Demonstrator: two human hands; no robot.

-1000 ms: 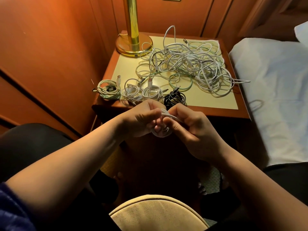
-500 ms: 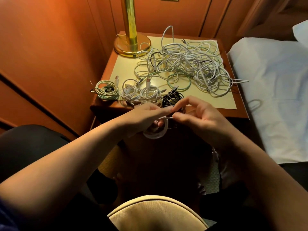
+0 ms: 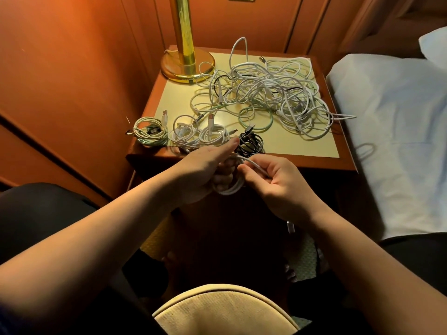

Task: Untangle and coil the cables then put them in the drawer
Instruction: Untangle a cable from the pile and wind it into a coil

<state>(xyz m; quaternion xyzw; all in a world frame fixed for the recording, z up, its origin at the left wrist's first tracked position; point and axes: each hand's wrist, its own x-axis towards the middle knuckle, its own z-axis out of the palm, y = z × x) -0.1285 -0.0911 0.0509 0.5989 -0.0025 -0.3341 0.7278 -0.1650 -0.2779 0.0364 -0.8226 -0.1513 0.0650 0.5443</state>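
Note:
My left hand [image 3: 208, 168] grips a small coil of white cable [image 3: 232, 188] in front of the nightstand's front edge. My right hand [image 3: 278, 184] pinches the free end of that same cable beside the coil; its plug [image 3: 290, 227] hangs below my right wrist. On the nightstand [image 3: 314, 163] a big tangle of mostly white cables [image 3: 266, 93] covers the back right. Along the front left lie coiled cables: a greenish one [image 3: 150, 131], two white ones [image 3: 200, 136] and a black one [image 3: 250, 143]. No drawer shows.
A brass lamp base [image 3: 187, 66] stands at the nightstand's back left corner. Wood panelling closes the left side and back. A bed with a white sheet [image 3: 399, 141] lies to the right. A beige cushion [image 3: 225, 310] sits at the bottom between my arms.
My right hand has drawn the free cable end out to the right and turned palm up. The left hand has kept the coil and shifted a little.

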